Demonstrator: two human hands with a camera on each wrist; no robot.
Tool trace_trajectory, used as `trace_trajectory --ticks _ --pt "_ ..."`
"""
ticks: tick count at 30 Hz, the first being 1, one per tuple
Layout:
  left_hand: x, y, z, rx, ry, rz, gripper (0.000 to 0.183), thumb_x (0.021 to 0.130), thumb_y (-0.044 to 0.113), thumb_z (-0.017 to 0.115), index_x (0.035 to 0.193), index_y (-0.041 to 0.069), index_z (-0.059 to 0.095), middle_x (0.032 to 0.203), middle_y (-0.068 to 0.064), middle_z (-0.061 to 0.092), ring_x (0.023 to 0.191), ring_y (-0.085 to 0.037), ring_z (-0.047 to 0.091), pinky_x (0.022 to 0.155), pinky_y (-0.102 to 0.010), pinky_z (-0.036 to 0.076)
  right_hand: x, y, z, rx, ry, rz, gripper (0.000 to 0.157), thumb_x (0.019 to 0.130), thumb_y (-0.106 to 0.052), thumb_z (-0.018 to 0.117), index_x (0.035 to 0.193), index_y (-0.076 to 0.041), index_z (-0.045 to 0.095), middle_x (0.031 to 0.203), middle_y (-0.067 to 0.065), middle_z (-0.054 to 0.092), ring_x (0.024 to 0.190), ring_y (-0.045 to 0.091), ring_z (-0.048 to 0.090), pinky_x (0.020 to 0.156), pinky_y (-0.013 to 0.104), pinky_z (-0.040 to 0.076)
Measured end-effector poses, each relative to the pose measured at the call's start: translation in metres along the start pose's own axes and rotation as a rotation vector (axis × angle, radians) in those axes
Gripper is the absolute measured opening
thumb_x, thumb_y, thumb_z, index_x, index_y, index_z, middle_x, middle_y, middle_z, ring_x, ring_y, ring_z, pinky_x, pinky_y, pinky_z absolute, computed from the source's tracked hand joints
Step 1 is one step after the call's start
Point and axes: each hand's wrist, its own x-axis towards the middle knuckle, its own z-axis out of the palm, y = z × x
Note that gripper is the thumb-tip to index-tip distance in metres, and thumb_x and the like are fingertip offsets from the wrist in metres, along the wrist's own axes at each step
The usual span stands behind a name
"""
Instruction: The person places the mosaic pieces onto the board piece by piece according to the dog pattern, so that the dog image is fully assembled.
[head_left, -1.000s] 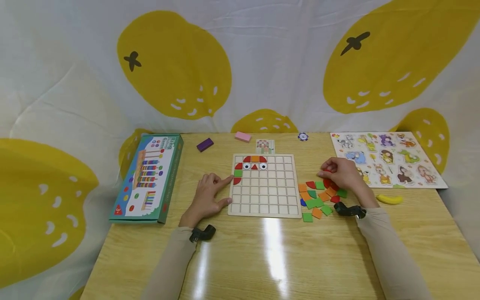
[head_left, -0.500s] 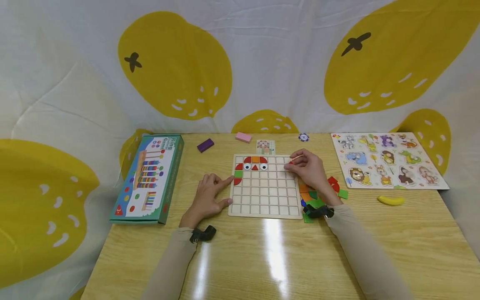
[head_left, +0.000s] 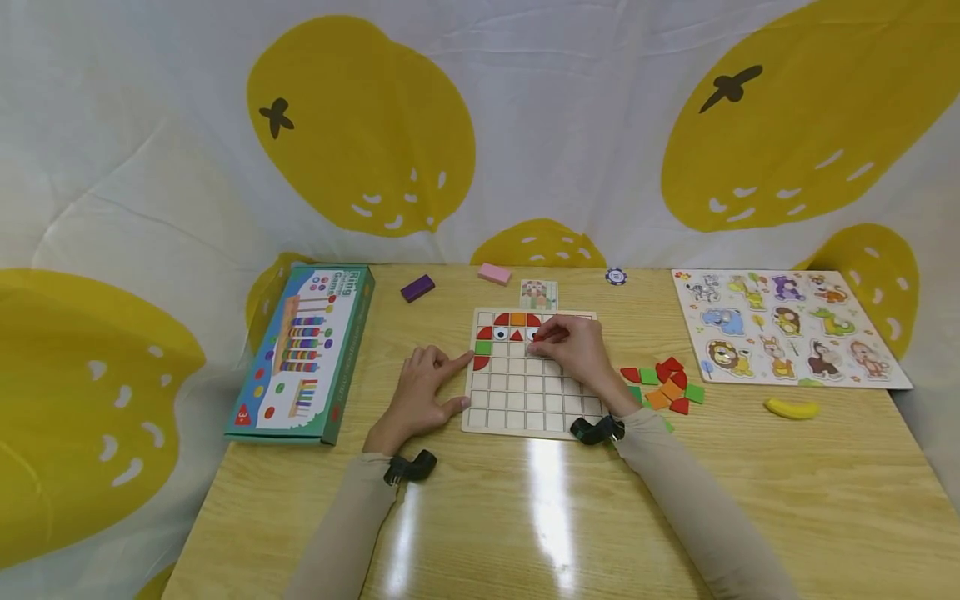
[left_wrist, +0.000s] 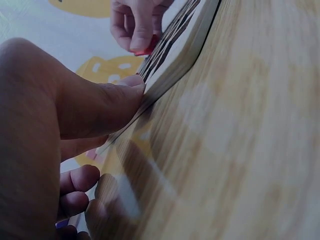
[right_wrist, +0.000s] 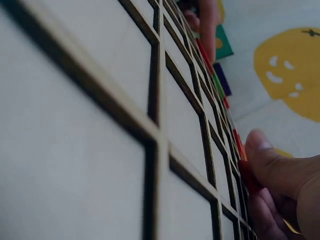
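A wooden grid board (head_left: 525, 402) lies mid-table, with red, green, orange and eye-patterned tiles in its upper left cells. My left hand (head_left: 420, 390) rests at the board's left edge, index finger and thumb extended against it. The left wrist view shows that thumb (left_wrist: 107, 107) pressing the board's rim, the other fingers loosely bent. My right hand (head_left: 581, 348) is over the upper part of the board, beside the right eye tile. Between its thumb and fingers it pinches a red tile (right_wrist: 249, 176), close above the grid and partly hidden by the fingers.
Loose red, green and orange tiles (head_left: 666, 392) lie right of the board, partly behind my right forearm. A picture card (head_left: 539, 293) touches the far edge. Around stand a game box (head_left: 300, 354), purple block (head_left: 417, 288), pink block (head_left: 495, 273), poker chip (head_left: 616, 277), animal puzzle (head_left: 795, 329) and toy banana (head_left: 792, 408).
My right hand has picked a red tile from the loose pile and carried it left, over the board to beside the right eye tile. The left hand has stayed at the board's edge.
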Motion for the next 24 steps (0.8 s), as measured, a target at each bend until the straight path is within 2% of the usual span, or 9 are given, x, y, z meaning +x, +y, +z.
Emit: trace_trajectory --ticks 4,8,12,16,24 --pt "0.000 0.000 -0.001 -0.003 0.002 -0.003 0.072 0.080 0.044 0.073 0.147 0.031 0.049 0.099 -0.001 0.043 0.088 -0.021 0.032 0.078 -0.037 0.024 -0.001 -0.004 -0.004 -0.058 -0.032 -0.046 0.028 0.075 -0.027 0.087 0.093 -0.008 0.076 0.083 0.001 0.072 0.069 0.012 0.066 0.063 0.027 0.054" --pt "0.000 0.002 -0.003 -0.011 -0.007 -0.004 0.072 0.080 0.044 0.073 0.147 0.031 0.049 0.100 -0.002 0.044 0.088 -0.021 0.033 0.078 -0.037 0.024 -0.004 -0.006 -0.015 -0.098 -0.063 -0.005 0.030 0.077 -0.029 0.085 0.098 -0.011 0.077 0.088 0.001 0.071 0.074 0.013 0.065 0.067 0.031 0.053" --pt "0.000 0.002 -0.004 0.003 -0.008 -0.006 0.073 0.080 0.044 0.074 0.147 0.030 0.049 0.100 -0.002 0.044 0.089 -0.021 0.033 0.078 -0.037 0.025 -0.005 -0.004 -0.024 -0.155 -0.141 0.008 0.021 0.081 -0.025 0.082 0.098 -0.013 0.077 0.087 0.000 0.070 0.074 0.014 0.062 0.067 0.031 0.050" --pt "0.000 0.001 -0.003 0.003 -0.008 -0.012 0.072 0.080 0.043 0.074 0.147 0.031 0.049 0.100 -0.002 0.044 0.089 -0.021 0.033 0.078 -0.036 0.024 -0.005 -0.003 -0.024 -0.198 -0.204 -0.005 0.013 0.084 -0.023 0.079 0.093 -0.014 0.078 0.082 -0.001 0.069 0.071 0.013 0.060 0.065 0.030 0.048" --pt "0.001 0.001 -0.002 -0.016 -0.019 -0.015 0.072 0.081 0.044 0.072 0.147 0.031 0.048 0.099 0.000 0.041 0.089 -0.021 0.032 0.079 -0.036 0.023 -0.005 -0.007 -0.017 -0.217 -0.192 0.003 0.012 0.084 -0.025 0.079 0.091 -0.015 0.077 0.082 -0.001 0.068 0.071 0.015 0.057 0.066 0.032 0.046"
